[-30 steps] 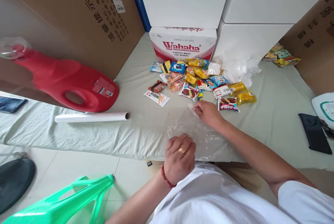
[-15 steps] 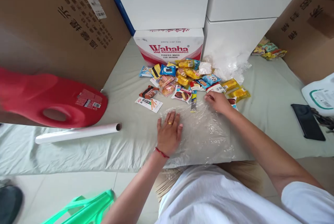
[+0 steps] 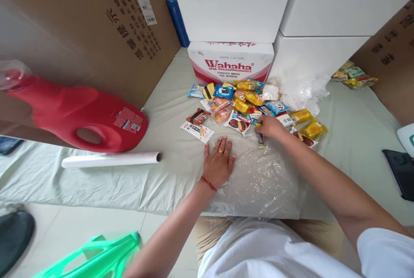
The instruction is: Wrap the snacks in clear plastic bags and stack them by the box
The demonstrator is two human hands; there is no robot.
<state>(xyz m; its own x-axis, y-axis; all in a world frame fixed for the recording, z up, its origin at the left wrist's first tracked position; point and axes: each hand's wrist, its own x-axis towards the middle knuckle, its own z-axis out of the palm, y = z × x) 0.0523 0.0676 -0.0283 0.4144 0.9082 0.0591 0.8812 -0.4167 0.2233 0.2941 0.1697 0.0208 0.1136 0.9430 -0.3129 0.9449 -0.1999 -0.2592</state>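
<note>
My left hand (image 3: 217,162), fingers spread, lies flat on the left part of a clear plastic sheet (image 3: 258,178), which is spread over the pale green cloth. At the sheet's far edge, the closed fingers of my right hand (image 3: 271,127) are on a slim stick packet (image 3: 260,140), partly hidden by them. Just left of it lies a chocolate pie packet (image 3: 238,122). Beyond my hands is a pile of wrapped snacks, with yellow packets (image 3: 313,130) to the right. A white snack packet (image 3: 198,131) and a brown wrapped bar (image 3: 198,116) are near my left fingertips.
A Wahaha carton (image 3: 231,64) stands behind the snacks, beside crumpled clear plastic (image 3: 304,90). To the left are a red jug (image 3: 80,114) and a white roll (image 3: 111,160). A black phone (image 3: 401,174) lies at right. A green plastic object (image 3: 93,256) is below the cloth's edge.
My right hand has moved left from beside the snack packets onto the stick packet. My left hand stays flat on the sheet. The view has shifted left.
</note>
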